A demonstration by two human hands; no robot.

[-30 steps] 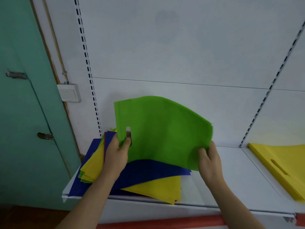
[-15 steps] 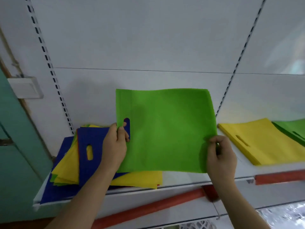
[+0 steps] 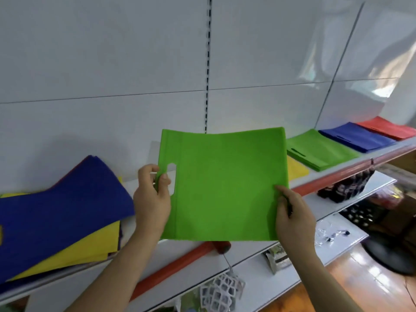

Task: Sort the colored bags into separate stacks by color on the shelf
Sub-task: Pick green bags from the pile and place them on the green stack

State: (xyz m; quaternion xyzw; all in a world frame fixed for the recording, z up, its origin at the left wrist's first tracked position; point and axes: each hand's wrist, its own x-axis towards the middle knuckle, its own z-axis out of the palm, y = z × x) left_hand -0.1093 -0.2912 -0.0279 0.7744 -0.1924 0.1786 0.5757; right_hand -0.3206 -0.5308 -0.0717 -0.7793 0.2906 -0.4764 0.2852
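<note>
A: The left hand [image 3: 151,200] pinches the green bag [image 3: 225,188] at its handle edge, fingers [image 3: 165,180] curled beside the cut-out; the right hand [image 3: 292,218] pinches the opposite edge low down. The bag hangs flat in the air between them, in front of the shelf [image 3: 333,174].

B: What might go wrong?

A: The fabric looks thin and limp. Held only at two edges, it could sag or fold when lowered, and land crooked on the green stack [image 3: 319,152] to the right. It also hides part of the yellow stack [image 3: 296,170], so a careless drop could put it there.

B: And the surroundings?

A: A white shelf with a red front strip, against white wall panels. The mixed pile [image 3: 60,206] of blue and yellow lies left; blue stack [image 3: 355,137] and red stack [image 3: 387,129] sit farthest right. Lower shelves carry small goods.
</note>
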